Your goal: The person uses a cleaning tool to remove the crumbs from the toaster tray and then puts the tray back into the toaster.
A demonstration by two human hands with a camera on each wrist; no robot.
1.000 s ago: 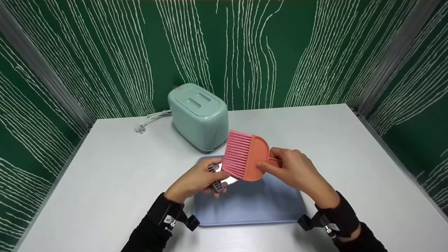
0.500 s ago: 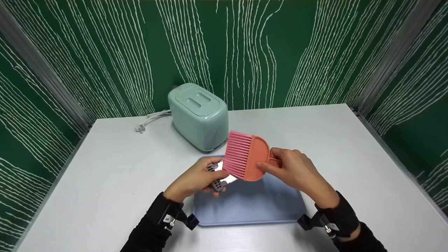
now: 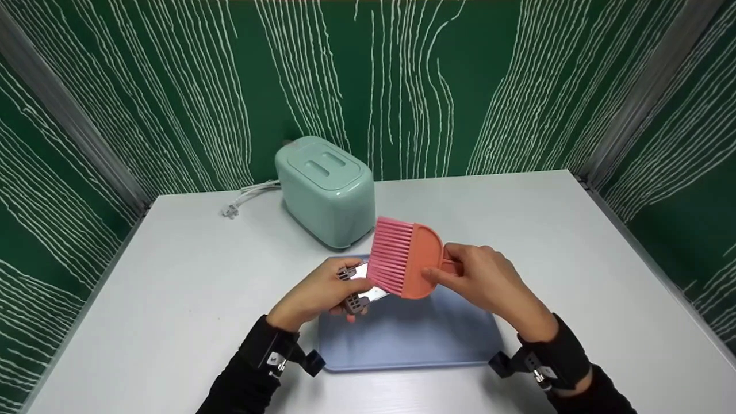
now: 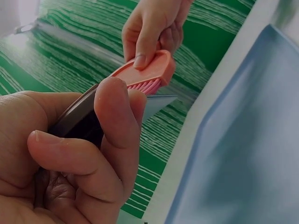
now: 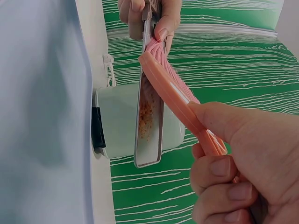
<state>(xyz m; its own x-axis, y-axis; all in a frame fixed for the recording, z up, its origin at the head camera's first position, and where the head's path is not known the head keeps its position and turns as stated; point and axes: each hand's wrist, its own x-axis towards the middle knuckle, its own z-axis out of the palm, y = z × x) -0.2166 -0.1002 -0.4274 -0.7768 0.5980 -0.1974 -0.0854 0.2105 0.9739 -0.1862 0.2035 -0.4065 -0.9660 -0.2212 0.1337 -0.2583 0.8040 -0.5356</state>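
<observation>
My left hand grips a narrow metal crumb tray by its dark slotted end, thumb on top. Brown crumbs lie inside the tray in the right wrist view. With my right hand I pinch the handle of an orange brush with pink bristles. The bristles reach over the crumb tray next to my left thumb and hide part of it in the head view. Both tools are held above a blue tray.
A mint-green toaster stands behind the blue tray, its white cord and plug lying to the left. The white table is bounded by green walls with white wavy lines.
My left hand and the crumb tray have shifted slightly to the left. The brush has dipped a little, its bristles still over the crumb tray.
</observation>
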